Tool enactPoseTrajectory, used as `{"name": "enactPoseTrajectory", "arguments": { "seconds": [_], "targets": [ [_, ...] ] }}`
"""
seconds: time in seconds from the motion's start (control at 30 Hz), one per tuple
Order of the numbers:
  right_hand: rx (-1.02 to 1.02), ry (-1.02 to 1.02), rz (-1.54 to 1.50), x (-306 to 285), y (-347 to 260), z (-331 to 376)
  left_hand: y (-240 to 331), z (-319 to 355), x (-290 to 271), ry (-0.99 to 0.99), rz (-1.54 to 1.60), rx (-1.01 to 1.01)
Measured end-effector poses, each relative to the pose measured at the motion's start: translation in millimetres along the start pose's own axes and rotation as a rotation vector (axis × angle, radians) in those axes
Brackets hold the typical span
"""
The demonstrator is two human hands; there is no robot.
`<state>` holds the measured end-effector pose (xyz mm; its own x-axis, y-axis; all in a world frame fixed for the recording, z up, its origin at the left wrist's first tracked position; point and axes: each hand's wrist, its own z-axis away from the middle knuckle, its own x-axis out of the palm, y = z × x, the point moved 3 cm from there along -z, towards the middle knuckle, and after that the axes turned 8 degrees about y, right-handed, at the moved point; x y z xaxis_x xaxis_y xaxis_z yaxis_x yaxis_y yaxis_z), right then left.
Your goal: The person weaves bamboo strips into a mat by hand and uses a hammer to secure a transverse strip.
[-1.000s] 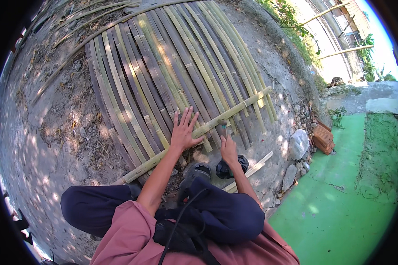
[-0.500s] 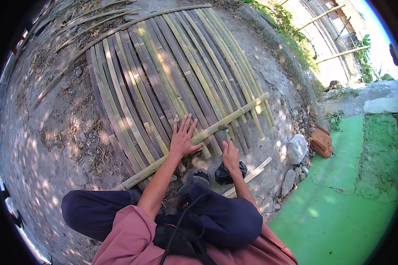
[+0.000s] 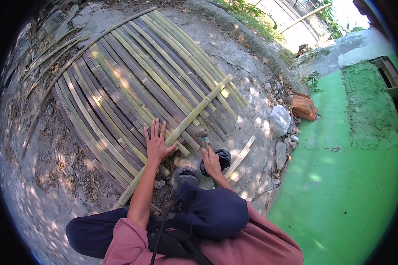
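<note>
A green-painted surface [image 3: 323, 194] fills the right side, with a rough, textured green patch [image 3: 368, 106] along its upper part. Beside its left edge sits a small stack of orange-red clay blocks [image 3: 303, 106]. Just below and left of the blocks lies a large whitish stone [image 3: 280, 120], and below that a flatter grey stone [image 3: 281, 155], with small pebbles strewn near both. A little leafy plant [image 3: 312, 80] grows above the blocks. Farther up, greenery [image 3: 258, 22] borders a rough grey bank [image 3: 247, 42], and a slim pole [image 3: 306, 18] slants across the bright background. Sunlight dapples the grey ground [image 3: 24, 154] at left.
</note>
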<state>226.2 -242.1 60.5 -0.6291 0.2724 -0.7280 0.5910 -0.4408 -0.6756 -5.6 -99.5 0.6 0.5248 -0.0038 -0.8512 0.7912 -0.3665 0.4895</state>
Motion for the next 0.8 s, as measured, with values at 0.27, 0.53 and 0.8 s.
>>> {"name": "enactPoseTrajectory", "arguments": {
  "seconds": [0.27, 0.53, 0.8],
  "targets": [
    [0.310, 0.225, -0.046, -80, 52, 124, 3, 3, 5, -0.027, -0.055, 0.201],
    [0.404, 0.465, 0.096, -118, 121, 126, 22, -9, 20, -0.199, -0.074, 0.320],
    [0.431, 0.436, 0.407, -132, 210, -9, 42, -12, 23, -0.242, -0.168, 0.287]
  ]
}}
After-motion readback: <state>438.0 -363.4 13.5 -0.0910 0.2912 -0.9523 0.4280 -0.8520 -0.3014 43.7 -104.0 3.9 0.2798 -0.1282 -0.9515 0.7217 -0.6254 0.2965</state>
